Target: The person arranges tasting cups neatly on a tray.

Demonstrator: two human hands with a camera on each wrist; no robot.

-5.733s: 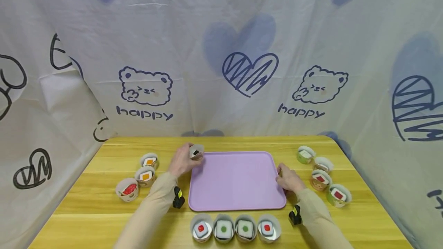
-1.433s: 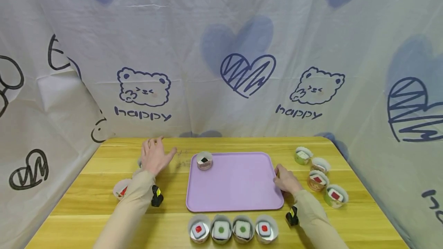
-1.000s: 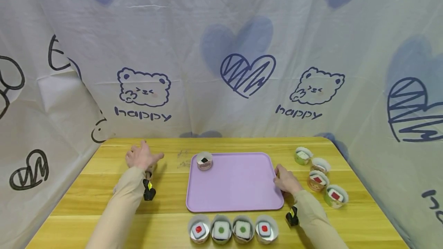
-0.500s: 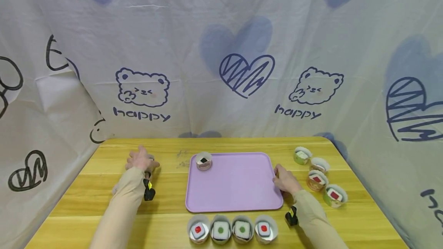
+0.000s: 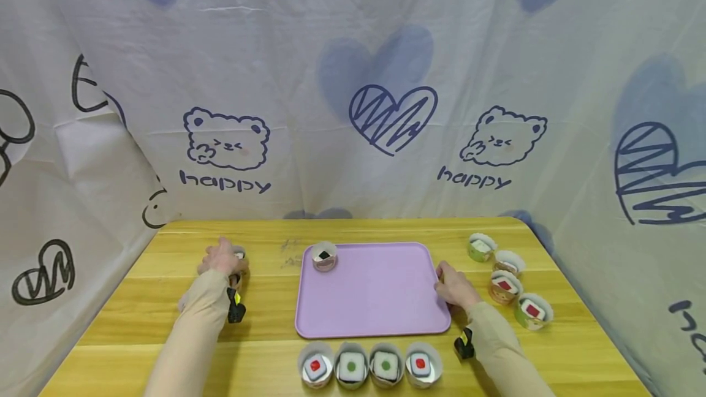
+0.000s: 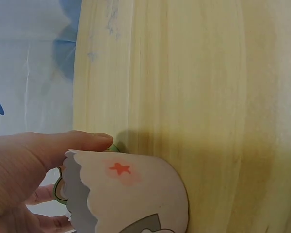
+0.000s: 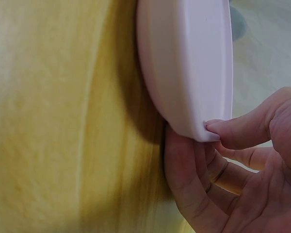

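Observation:
At the left of the table, my left hand [image 5: 219, 258] has its thumb and fingers around the back paper cup [image 5: 239, 251]; little of that cup shows. A nearer cup with a scalloped rim and a red star [image 6: 121, 168] blocks much of it in the left wrist view. My right hand [image 5: 455, 284] pinches the right edge of the lilac tray [image 5: 375, 293], thumb on the rim and fingers beneath, as the right wrist view shows. One paper cup [image 5: 324, 257], with a black-topped piece inside, stands in the tray's back left corner.
Several cups with white, red- or green-dotted pieces [image 5: 352, 366] line up before the tray. More cups [image 5: 504, 287] stand at the right. Another cup [image 5: 184, 302] is mostly hidden by my left sleeve. A printed cloth [image 5: 353, 109] hangs behind the table.
My left hand has set the black-topped cup in the tray, let go, moved left and lowered around the back cup there. My right hand has stayed at the tray's edge.

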